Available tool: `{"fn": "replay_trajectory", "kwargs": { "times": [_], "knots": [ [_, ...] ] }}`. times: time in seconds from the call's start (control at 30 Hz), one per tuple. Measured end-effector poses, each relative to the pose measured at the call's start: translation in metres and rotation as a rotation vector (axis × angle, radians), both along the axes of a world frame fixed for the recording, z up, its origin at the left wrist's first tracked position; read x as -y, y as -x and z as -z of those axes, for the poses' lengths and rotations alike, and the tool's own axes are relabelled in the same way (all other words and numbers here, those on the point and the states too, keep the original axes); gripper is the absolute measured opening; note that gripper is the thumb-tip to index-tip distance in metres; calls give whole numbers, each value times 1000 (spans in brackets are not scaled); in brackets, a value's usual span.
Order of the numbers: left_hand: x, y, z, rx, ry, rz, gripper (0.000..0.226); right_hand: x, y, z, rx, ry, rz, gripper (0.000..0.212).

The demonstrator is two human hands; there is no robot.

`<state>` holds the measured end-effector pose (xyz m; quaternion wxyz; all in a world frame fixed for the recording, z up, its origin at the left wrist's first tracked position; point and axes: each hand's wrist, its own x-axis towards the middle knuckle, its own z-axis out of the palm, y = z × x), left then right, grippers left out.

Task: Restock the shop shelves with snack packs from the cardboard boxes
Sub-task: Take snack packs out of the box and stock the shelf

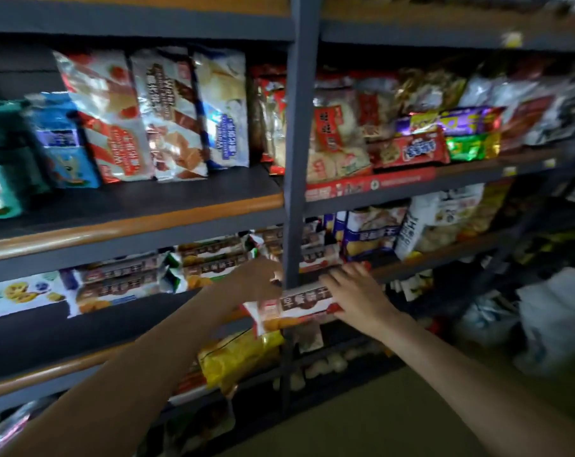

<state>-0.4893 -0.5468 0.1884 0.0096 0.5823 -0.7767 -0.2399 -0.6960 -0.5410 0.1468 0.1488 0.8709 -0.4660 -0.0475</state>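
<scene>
The big shop shelves [131, 225] are standing full of snack packs, and a grey upright post [296, 159] is running down the middle. Left of the post, packs with brown labels are lying in a row [121, 282] on the lower shelf. Right in front of the post, one biscuit pack [299, 308] is lying flat with its long side going left to right, across the shelf edge. The right hand [358, 295] is resting on the pack's right end with fingers spread out straight, pressing it. The left hand [259, 278] is at the pack's left end; it looks like it is pinching the corner, but the blur is hiding that.
</scene>
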Motion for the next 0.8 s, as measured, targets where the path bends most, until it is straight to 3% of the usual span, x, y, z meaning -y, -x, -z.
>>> {"fn": "replay_trajectory", "kwargs": {
  "times": [0.13, 0.27, 0.47, 0.6, 0.8],
  "knots": [
    [20, 50, 7, -74, 73, 82, 26, 11, 89, 17, 34, -6, 333, 61],
    [40, 96, 31, -22, 51, 112, 30, 48, 135, 36, 52, -36, 436, 65],
    [109, 142, 79, 67, 225, -161, 46, 153, 143, 69, 168, -53, 215, 69],
    [129, 162, 112, 309, 147, -251, 57, 194, 129, 90, 185, -115, -48, 67],
    [126, 150, 138, 554, 40, -325, 62, 219, 86, 119, 278, -207, -184, 74]
  ]
}}
